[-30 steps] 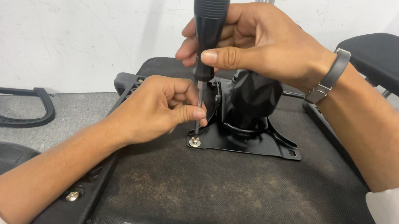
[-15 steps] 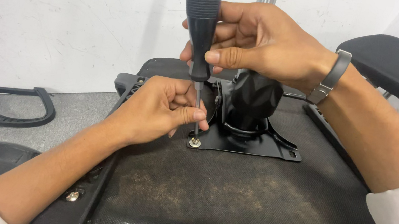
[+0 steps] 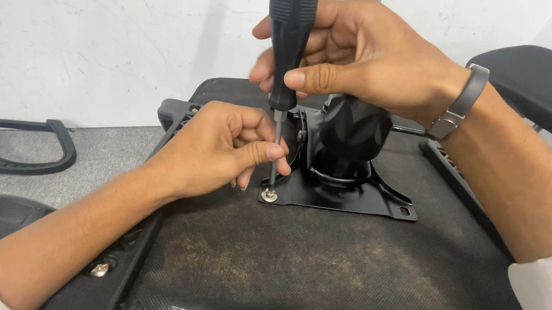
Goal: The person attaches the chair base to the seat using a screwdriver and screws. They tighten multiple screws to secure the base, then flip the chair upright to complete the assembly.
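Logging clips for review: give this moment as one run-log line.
right hand: grips screwdriver handle | left hand: pinches shaft | tip: on screw in black mounting plate

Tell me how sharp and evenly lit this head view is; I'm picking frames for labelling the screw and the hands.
Head view: soft, even light, no glare. The black-handled screwdriver and silver washered screw are sharp; the right hand shows slight blur at its fingertips, the left hand is crisp. The black metal mounting plate keeps its detail against the dark mesh seat underside.
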